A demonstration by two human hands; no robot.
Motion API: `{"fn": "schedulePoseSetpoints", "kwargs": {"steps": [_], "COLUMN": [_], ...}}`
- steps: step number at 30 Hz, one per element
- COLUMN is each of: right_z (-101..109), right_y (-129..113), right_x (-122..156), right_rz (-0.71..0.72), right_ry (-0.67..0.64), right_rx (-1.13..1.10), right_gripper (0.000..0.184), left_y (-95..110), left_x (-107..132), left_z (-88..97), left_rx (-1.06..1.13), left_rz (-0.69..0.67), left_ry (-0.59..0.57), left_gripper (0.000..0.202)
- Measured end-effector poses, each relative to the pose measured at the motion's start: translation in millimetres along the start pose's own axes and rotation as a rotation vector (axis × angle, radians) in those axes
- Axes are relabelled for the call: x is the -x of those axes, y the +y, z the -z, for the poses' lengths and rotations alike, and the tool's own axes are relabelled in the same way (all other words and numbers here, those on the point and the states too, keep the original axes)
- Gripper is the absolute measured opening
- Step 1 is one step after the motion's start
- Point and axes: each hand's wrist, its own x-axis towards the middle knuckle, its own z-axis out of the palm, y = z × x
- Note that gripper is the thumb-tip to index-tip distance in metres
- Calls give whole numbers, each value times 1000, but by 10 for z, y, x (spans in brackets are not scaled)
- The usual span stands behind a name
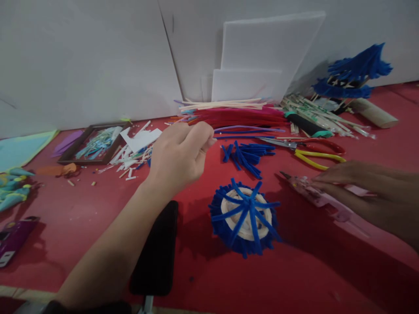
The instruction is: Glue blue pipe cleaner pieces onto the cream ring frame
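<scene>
My left hand [179, 159] is raised over the table with its fingers closed in a pinch. What it holds, if anything, is hidden behind the fingers. On the right, my right hand [369, 187] has its thumb and fingers closed on a pink glue gun [319, 194], whose dark nozzle points to the upper left. Between the hands sits a round blue pipe-cleaner piece [242, 216]. Its pale ring-shaped top is crossed by blue strips that spread from a centre point. Behind it lies a pile of short cut blue pipe cleaners [248, 155].
A black phone [155, 253] lies under my left forearm. Scissors with red and yellow handles [316, 152] are behind the glue gun. Pipe-cleaner bundles [238, 117] line the wall. A framed tray [91, 162] and paper scraps [139, 140] are left; a blue-roofed model [347, 78] stands back right.
</scene>
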Motion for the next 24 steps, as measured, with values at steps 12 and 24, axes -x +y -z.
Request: {"fn": "schedulePoseSetpoints", "kwargs": {"steps": [12, 24], "right_z": [124, 0], "right_y": [663, 796], "right_x": [699, 939], "right_rz": [-288, -415], "right_ry": [-248, -550], "right_rx": [110, -116], "right_gripper": [39, 37], "left_y": [-660, -1256], "left_x": [-45, 355], "left_z": [35, 128], "left_rx": [-207, -148], "left_rz": [300, 412], "left_ry": [41, 23], "left_gripper": [54, 36]}}
